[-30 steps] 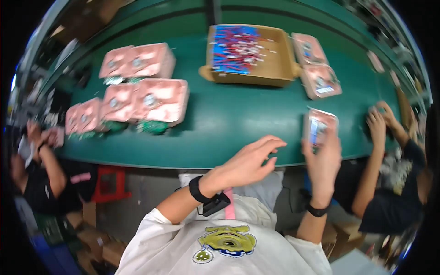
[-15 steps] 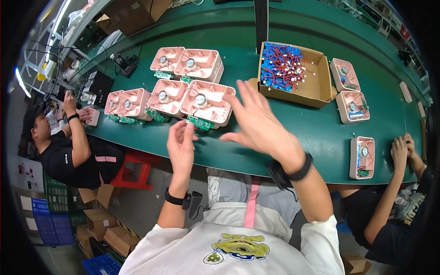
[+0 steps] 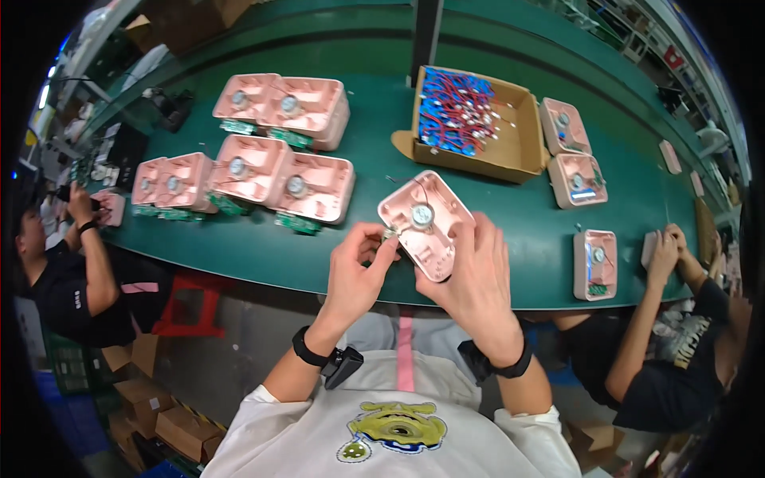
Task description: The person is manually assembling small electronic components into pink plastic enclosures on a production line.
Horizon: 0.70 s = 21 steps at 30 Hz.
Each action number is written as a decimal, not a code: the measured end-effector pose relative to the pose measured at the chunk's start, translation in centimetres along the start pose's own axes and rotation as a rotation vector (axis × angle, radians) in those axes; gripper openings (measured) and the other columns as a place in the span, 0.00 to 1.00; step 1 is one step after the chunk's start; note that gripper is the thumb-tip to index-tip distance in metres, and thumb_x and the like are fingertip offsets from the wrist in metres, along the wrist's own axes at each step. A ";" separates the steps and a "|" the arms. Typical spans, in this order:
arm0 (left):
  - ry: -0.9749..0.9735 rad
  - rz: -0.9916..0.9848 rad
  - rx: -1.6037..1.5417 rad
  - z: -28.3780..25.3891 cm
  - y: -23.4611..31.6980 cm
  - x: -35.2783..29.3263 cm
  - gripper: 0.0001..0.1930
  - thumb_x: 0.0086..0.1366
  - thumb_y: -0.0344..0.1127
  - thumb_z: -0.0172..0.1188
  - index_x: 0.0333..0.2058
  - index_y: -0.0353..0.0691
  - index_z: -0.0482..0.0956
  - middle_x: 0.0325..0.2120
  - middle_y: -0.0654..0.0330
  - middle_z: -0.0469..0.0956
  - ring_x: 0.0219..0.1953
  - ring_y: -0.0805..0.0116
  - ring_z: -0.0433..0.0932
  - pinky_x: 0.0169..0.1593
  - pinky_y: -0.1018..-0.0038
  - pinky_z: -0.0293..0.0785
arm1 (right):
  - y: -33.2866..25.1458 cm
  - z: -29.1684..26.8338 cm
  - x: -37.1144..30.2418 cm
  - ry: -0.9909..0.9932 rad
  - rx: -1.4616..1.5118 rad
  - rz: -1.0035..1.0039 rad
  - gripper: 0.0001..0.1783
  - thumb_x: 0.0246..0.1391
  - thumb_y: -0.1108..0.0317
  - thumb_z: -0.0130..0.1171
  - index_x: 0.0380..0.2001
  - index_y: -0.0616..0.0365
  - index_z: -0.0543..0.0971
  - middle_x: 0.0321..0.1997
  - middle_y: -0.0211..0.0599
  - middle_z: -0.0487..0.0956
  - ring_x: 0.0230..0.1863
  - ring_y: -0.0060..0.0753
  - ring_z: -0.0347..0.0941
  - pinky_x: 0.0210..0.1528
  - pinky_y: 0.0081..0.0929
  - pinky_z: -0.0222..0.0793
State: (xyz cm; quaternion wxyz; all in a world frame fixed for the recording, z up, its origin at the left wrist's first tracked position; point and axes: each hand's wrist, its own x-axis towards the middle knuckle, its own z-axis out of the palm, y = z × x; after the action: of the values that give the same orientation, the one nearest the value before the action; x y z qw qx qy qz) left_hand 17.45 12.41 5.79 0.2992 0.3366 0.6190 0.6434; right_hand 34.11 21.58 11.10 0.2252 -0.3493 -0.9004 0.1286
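A pink plastic speaker housing [image 3: 408,213], tilted with its hollow side up, is held over the near edge of the bench. A round silver speaker [image 3: 421,216] with a thin dark wire sits inside it. My right hand [image 3: 478,291] is closed around the housing's right and lower sides. At its left edge my left hand [image 3: 360,263] pinches a small circuit board [image 3: 389,236], mostly hidden by the fingers. To the left, several similar pink housings [image 3: 319,185] stand grouped, with green circuit boards [image 3: 299,222] beside them.
Beyond my hands, an open cardboard box [image 3: 518,151] holds blue wrapped cells [image 3: 454,111] with red wires. More pink housings [image 3: 595,267] stand to the right on the green bench [image 3: 510,231]. Co-workers sit at both sides; a red stool [image 3: 191,307] is at lower left.
A housing from the left group is now in my right hand, nearer to me and tilted. My left hand has closed on its circuit board. The whole view has shifted slightly.
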 end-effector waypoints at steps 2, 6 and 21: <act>-0.206 -0.153 -0.028 1.6 -1.2 0.0 0.10 0.76 0.32 0.63 0.50 0.35 0.75 0.35 0.64 0.82 0.35 0.79 0.82 0.32 0.82 0.72 | 1.1 -0.5 -2.6 -0.032 -0.071 0.115 0.40 0.38 0.62 0.80 0.53 0.61 0.71 0.58 0.54 0.71 0.56 0.60 0.69 0.58 0.51 0.68; -0.324 -0.210 0.070 4.0 -1.0 1.0 0.09 0.76 0.31 0.62 0.49 0.34 0.75 0.36 0.63 0.83 0.37 0.77 0.83 0.34 0.80 0.75 | 2.0 -1.1 -5.8 -0.009 -0.178 0.257 0.44 0.39 0.59 0.82 0.57 0.64 0.70 0.60 0.56 0.71 0.57 0.60 0.69 0.58 0.51 0.67; -0.434 -0.134 0.108 6.0 -1.2 4.5 0.12 0.74 0.34 0.64 0.44 0.31 0.74 0.20 0.61 0.80 0.23 0.78 0.77 0.27 0.76 0.71 | 10.2 -2.0 3.6 -0.091 0.850 0.428 0.18 0.66 0.70 0.65 0.53 0.71 0.78 0.43 0.47 0.88 0.42 0.34 0.86 0.50 0.31 0.80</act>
State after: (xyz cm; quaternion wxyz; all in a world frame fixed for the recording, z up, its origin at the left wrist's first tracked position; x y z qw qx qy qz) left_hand 19.54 19.62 4.97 0.4489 0.4406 0.5948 0.5005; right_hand 38.60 31.55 9.99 0.2769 -0.3980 -0.6847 0.5442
